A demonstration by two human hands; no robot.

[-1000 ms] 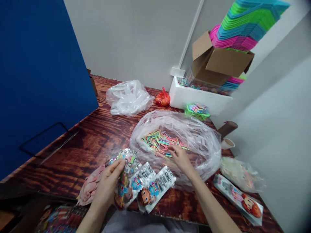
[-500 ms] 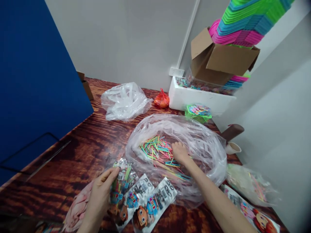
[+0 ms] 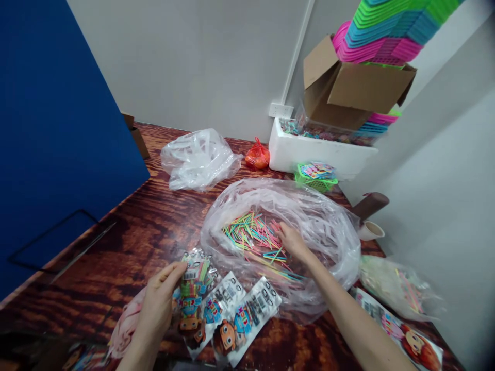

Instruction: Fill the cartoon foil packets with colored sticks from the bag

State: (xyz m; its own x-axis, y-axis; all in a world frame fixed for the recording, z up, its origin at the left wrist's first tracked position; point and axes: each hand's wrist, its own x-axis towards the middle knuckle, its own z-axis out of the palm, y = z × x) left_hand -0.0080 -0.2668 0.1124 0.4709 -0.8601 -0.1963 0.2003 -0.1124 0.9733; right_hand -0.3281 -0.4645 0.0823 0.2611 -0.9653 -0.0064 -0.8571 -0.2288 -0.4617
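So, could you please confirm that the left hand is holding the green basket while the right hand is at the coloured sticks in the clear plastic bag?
Not quite: the head view shows the left hand holding a printed packet; the green basket stands by the foam box. The right hand is at the coloured sticks in the clear plastic bag.

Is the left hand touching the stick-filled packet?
Touching. In the head view, the left hand has its thumb on the stick-filled packet, near its top.
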